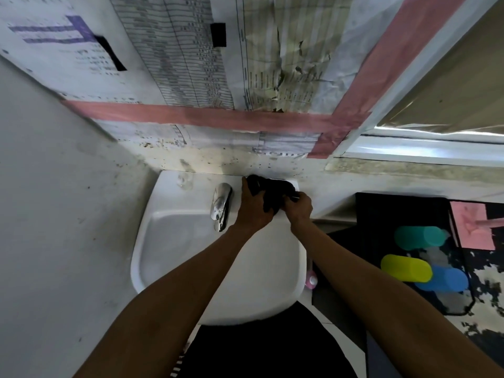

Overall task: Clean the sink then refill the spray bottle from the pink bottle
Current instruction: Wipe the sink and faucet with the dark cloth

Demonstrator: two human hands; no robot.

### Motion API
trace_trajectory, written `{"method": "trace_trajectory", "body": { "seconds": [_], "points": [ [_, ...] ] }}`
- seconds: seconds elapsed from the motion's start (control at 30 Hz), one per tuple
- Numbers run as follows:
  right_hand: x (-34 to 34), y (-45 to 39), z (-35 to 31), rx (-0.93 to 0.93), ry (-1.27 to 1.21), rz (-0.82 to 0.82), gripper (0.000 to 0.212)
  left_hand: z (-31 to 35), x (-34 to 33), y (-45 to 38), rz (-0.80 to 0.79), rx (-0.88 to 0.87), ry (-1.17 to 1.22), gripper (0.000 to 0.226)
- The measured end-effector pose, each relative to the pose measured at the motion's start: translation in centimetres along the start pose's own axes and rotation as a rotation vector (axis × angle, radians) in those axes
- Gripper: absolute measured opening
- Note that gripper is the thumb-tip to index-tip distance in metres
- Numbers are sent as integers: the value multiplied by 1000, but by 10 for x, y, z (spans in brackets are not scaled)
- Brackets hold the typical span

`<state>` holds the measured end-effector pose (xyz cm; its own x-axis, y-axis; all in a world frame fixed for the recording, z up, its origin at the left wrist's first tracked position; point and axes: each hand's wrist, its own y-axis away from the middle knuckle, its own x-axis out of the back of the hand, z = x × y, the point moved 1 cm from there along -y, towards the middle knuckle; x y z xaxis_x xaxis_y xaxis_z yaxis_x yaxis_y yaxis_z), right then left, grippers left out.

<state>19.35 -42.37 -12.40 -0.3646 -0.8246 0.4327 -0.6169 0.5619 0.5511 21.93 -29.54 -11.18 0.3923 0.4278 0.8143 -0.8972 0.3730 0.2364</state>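
Black cloth (275, 190) bunched between both hands' grip, over sink (152, 241) back rim.

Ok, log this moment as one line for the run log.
stage: sink cleaning | left hand: grips black cloth | right hand: grips same cloth | place: back rim of sink, right of faucet

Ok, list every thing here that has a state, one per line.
Left hand: grips the cloth.
Right hand: grips the cloth.
Cloth: bunched, held over the sink's back right corner.
Sink: no standing water visible.
Tap: no water running.
Pink bottle: mostly hidden beside the sink's right edge.
Teal cup: lying on its side.
Yellow cup: lying on its side.
Blue cup: lying on its side.
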Motion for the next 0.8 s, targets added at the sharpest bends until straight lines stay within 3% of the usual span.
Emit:
{"method": "trace_trajectory", "body": {
  "seconds": [0.07,0.13,0.3,0.4,0.6,0.8],
  "points": [
    [0,1,0,-49,-51,18,41,-7,-5,1,-212,120,-81,78],
    [2,1,1,-70,-38,37,42,-13,-9,3,-324,184,-116,84],
    [6,3,3,25,74,39,24,-8,-10,13,-109,65,-380,73],
    [8,7,5,69,93,13,18,-13,-13,20,-128,49,-433,72],
    [19,32,22,146,114,13,28,-16,-4,30,-174,6,-383,80],
    [20,68,41,122,50,47,22,-20,0,78,-101,-30,-105,57]
  ]
}}
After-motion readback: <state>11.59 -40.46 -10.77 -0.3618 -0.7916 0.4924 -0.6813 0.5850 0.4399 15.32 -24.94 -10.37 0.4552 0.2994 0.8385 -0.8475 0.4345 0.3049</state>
